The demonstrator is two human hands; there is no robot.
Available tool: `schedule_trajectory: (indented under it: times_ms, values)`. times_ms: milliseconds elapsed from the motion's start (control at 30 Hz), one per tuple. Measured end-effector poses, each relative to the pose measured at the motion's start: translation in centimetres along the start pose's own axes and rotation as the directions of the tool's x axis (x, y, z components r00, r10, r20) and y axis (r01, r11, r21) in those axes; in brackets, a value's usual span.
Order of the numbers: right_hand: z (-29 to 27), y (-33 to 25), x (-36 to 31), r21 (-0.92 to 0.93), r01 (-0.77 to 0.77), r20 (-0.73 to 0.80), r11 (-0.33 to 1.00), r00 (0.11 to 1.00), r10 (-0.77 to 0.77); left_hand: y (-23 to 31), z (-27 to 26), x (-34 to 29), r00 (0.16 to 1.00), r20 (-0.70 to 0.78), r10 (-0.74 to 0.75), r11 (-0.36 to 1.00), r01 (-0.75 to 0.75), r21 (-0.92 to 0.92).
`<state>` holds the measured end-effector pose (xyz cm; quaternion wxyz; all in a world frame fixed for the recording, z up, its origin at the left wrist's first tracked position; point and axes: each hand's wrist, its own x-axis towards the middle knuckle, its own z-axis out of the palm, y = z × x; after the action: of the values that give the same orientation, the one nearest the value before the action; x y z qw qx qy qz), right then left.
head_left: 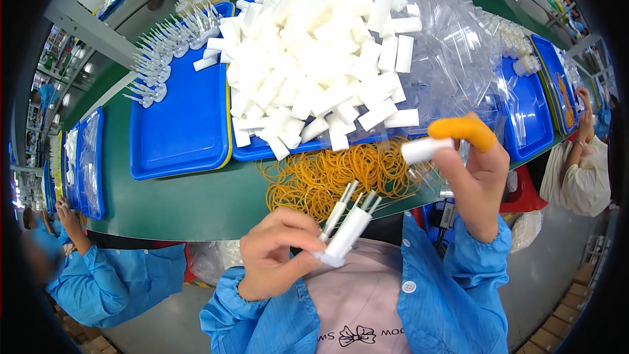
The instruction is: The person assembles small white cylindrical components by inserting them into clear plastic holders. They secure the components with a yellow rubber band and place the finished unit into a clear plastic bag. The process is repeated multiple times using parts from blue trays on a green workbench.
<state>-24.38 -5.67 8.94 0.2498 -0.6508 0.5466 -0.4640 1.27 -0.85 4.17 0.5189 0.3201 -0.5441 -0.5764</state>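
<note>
My left hand [278,249] pinches the base of a white pronged plastic part [333,261], held tilted above my lap. A white foam sleeve [349,229] sits around some of its prongs, and clear tips stick out beyond the foam. In my right hand [478,177], thumb and index finger grip a loose white foam cylinder [422,151], apart from the part on the left. An orange finger cot [464,131] covers that index finger. Between and beyond the hands lies a heap of yellow-orange rubber bands [327,180] at the table's near edge.
A large pile of white foam cylinders [308,59] fills the middle blue tray. Clear plastic sleeves [452,33] are heaped to its right. Pronged white parts [154,69] stand along the left blue tray [183,118]. Co-workers in blue [124,282] and white [580,170] sit at either side.
</note>
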Motion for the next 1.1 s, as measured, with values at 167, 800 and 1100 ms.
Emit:
schedule_trajectory:
  times_ms: [167,800,1100]
  values:
    - [0.5,-0.2,-1.3,0.516,-0.263,0.176,0.815,0.964,0.200,0.7,0.3,0.7,0.973,0.166,0.163,0.972,-0.187,0.143]
    - [1.5,0.9,-1.7,0.582,-0.393,0.276,0.712,0.919,0.282,1.2,2.1,1.2,0.949,0.232,0.215,0.862,-0.296,0.412]
    - [2.7,-0.1,-3.5,0.511,-0.167,0.286,0.843,0.958,0.016,1.0,2.9,0.5,0.948,0.141,0.285,0.820,-0.317,0.477]
